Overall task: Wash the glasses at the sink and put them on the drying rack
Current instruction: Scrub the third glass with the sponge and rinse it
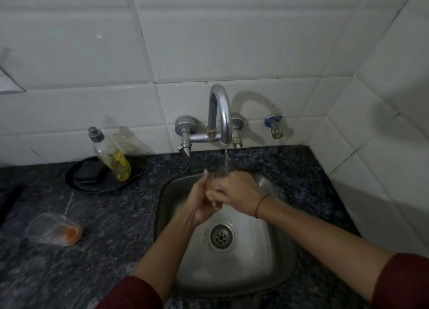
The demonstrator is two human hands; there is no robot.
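Both hands meet over the steel sink (274,269) under the running tap (220,113). A clear glass (219,170) is held between them, its rim just showing under the water stream. My left hand (202,204) grips it from below and the left; my right hand (234,192) wraps over it from the right, fingers against the glass. Most of the glass is hidden by the hands. A second clear glass (54,229) lies on its side on the dark counter at the left, with orange residue at its bottom.
A bottle of yellow dish soap (111,155) stands on a black round plate (79,183) behind the lying glass. Dark granite counter (111,239) surrounds the sink. White tiled walls rise behind and at the right. A small valve (275,126) sticks out of the wall.
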